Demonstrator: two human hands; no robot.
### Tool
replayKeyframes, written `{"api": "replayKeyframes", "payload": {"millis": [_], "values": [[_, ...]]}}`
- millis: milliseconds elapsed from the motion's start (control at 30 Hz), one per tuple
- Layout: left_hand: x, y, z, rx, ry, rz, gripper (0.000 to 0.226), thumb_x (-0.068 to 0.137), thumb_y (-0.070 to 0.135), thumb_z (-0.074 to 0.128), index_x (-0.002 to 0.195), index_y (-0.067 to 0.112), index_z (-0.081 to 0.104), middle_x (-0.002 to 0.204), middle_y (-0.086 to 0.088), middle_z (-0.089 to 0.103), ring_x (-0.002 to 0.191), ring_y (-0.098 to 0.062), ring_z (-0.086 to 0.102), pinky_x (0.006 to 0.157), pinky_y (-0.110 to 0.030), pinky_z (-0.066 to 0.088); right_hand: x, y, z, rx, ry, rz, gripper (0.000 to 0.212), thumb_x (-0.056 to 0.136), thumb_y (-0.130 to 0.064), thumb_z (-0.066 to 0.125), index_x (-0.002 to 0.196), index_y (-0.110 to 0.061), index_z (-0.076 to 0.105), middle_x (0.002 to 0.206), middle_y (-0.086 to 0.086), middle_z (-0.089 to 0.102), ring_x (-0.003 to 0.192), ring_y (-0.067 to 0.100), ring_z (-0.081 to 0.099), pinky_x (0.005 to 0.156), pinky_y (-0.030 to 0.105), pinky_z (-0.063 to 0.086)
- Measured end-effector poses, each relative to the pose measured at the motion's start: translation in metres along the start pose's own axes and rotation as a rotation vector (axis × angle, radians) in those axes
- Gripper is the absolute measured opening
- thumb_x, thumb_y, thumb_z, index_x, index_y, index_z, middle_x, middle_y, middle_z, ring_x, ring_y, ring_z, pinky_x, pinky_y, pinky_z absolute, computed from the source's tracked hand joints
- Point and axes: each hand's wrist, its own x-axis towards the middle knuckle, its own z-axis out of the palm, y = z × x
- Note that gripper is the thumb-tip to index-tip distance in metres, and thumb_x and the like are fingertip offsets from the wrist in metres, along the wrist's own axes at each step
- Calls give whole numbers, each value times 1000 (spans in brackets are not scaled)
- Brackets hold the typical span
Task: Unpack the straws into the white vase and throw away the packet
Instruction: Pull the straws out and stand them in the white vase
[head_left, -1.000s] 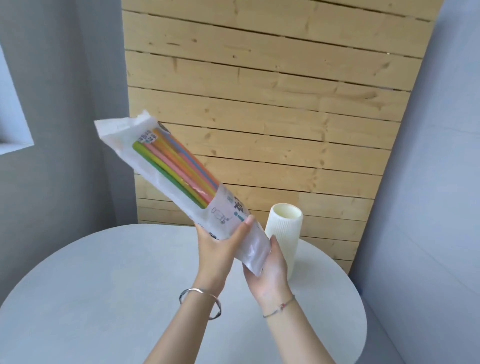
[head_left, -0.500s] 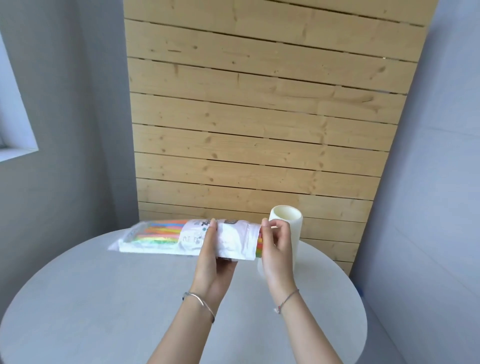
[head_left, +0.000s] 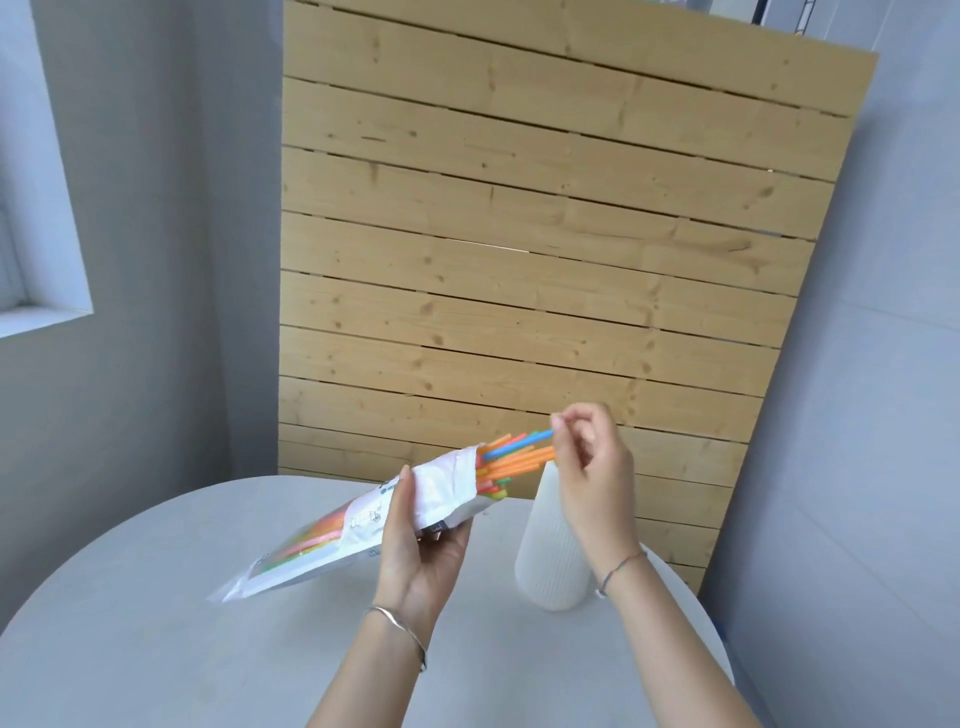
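**Straws** (head_left: 519, 457): centre of frame. A coloured bundle, mostly orange with one blue straw (head_left: 519, 445), juts from the packet's open mouth toward the right. Half a second ago only a sliver of colour showed there; you have now drawn the ends well clear.

**Packet** (head_left: 363, 525): white plastic, held slanting above the table, mouth up-right, closed end toward lower left.

**Left hand** (head_left: 421, 551): grips the packet round its upper part, thumb on top.

**Right hand** (head_left: 592, 462): right of centre. Its fingertips (head_left: 557, 431) pinch the blue straw's end.

**White vase** (head_left: 550, 561): ribbed, upright, just below your right hand, which hides its mouth.

**Status**, as a judgement: extraction has begun; loading the vase and binning the packet remain.

**Surround**: round grey table (head_left: 182, 649); pine slat panel (head_left: 519, 260) behind; window recess (head_left: 41, 312) at the left edge.
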Motion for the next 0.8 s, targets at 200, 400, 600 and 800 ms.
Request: {"api": "replayKeyframes", "payload": {"millis": [200, 400, 600, 800], "values": [[3, 2, 0, -26, 0, -12, 29, 95, 24, 55, 105, -1, 64, 88, -16, 76, 81, -24, 74, 64, -34, 59, -6, -5, 8, 339, -77, 382, 38, 78, -37, 69, 98, -12, 48, 62, -3, 49, 47, 2, 42, 48, 14, 34], [1, -3, 1, 51, -63, 21, 32, 95, 28, 55, 113, 3, 62, 109, -16, 73, 99, -24, 70, 89, -36, 51, -12, -3, 20, 264, -145, 350, 7, 90, -20, 61, 85, -15, 61, 49, -17, 58, 47, -2, 53, 48, 10, 38], [0, 13, 5, -37, -49, 24, 31, 95, 28, 53, 92, -1, 64, 78, -16, 76, 65, -24, 74, 46, -33, 56, 5, -8, -6, 494, 159, 317, 10, 90, -20, 61, 82, -22, 56, 45, -15, 41, 39, 3, 28, 40, 14, 26], [-1, -9, 9, 41, -54, -11, 25, 96, 26, 53, 96, 3, 64, 79, -11, 77, 68, -18, 75, 57, -29, 58, -5, -10, 18, 386, -105, 528, 19, 83, -33, 68, 79, -17, 60, 49, -11, 55, 40, 3, 48, 40, 17, 38]]}}
